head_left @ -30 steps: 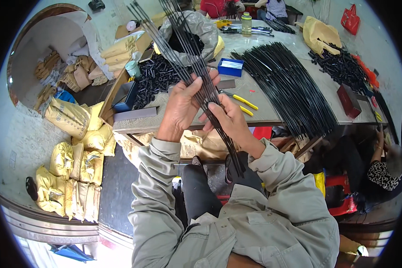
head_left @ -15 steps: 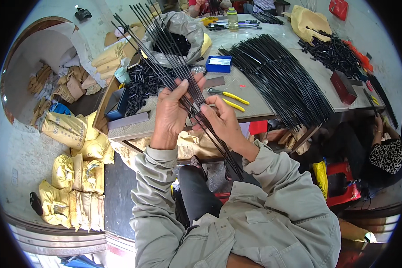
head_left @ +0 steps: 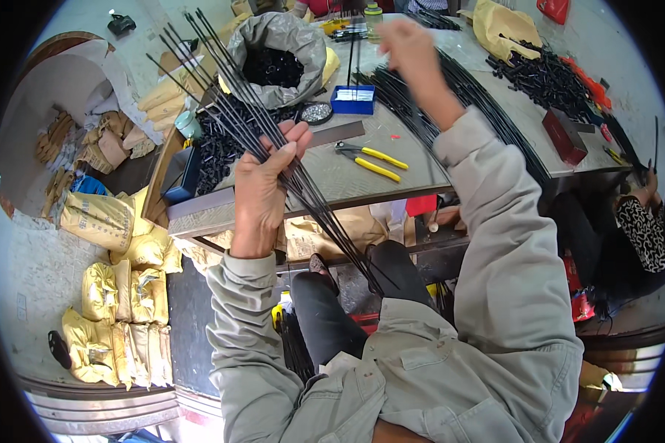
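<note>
At the front edge of a crowded worktable [head_left: 384, 139], a worker's left hand [head_left: 262, 184] was closed around a bundle of thin black rods [head_left: 316, 201] that slanted from above the tabletop, past the edge, to the worker's lap. The right hand [head_left: 414, 55] was raised over the table, blurred — whether it gripped anything could not be told. Two upright black rods [head_left: 355, 55] showed just left of its fingertips.

Yellow-handled pliers [head_left: 373, 159] lay near the front edge, with bare tabletop around them and a flat metal strip [head_left: 336, 134] just beyond. Farther back, a blue box [head_left: 352, 109] and a round dish [head_left: 317, 112] stood side by side. To the left, loose black parts [head_left: 222, 144] and a gray sack [head_left: 310, 55] crowded the surface; to the right, a wide pile of rods [head_left: 488, 111] reached the front edge, leaving a narrow strip before a dark red block [head_left: 565, 136].

Printing marked a paper sack [head_left: 103, 214] on the left — too small to make out.
</note>
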`<state>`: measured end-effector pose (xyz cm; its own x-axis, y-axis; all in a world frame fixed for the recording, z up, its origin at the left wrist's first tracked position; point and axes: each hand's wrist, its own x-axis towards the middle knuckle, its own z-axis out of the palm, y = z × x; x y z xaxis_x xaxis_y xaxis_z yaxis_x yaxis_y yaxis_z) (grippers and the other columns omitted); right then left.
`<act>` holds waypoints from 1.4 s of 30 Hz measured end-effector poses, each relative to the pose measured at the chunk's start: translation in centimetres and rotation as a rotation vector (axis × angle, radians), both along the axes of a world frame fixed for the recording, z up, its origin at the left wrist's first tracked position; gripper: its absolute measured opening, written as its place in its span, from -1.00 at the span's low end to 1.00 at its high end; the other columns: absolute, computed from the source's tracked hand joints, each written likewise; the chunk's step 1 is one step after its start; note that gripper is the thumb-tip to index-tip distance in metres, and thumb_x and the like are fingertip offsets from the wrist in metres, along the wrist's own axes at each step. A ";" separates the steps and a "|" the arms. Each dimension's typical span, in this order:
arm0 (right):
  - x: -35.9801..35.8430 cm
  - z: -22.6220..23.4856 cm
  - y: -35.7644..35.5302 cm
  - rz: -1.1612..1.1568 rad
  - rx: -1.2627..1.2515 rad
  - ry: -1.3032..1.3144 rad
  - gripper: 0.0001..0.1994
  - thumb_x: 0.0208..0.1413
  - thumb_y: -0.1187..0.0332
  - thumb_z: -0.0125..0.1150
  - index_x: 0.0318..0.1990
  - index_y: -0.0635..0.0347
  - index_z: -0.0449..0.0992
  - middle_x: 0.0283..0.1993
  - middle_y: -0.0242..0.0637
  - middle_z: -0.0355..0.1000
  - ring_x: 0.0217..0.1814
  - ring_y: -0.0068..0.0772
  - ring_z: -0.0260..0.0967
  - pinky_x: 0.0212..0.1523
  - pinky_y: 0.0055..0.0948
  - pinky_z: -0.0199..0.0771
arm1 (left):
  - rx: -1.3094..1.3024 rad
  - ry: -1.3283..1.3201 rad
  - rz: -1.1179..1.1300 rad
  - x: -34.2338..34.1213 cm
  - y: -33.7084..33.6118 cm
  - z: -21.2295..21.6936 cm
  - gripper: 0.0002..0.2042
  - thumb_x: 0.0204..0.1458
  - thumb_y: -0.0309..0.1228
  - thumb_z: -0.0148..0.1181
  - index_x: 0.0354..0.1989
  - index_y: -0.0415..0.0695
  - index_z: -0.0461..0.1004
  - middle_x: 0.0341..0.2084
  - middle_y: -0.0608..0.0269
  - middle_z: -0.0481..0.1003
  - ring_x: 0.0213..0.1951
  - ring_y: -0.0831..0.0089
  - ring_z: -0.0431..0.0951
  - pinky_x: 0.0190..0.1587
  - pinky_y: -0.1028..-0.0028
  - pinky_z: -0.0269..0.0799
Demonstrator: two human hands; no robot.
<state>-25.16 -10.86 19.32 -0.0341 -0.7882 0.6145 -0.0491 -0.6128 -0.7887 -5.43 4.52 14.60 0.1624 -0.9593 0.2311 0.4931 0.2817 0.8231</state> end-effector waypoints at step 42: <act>5.0 -5.5 14.3 1.194 0.557 -0.138 -0.83 0.17 0.47 -0.19 -0.20 0.42 0.29 -0.38 -0.08 0.43 -0.38 -0.32 0.46 -0.35 -0.48 0.48 | 0.046 -0.555 -0.085 5.5 -0.3 -13.4 -0.82 0.00 -0.60 -0.09 -0.24 -0.27 0.42 -0.42 0.31 0.47 -0.47 0.59 0.43 -0.41 0.56 0.35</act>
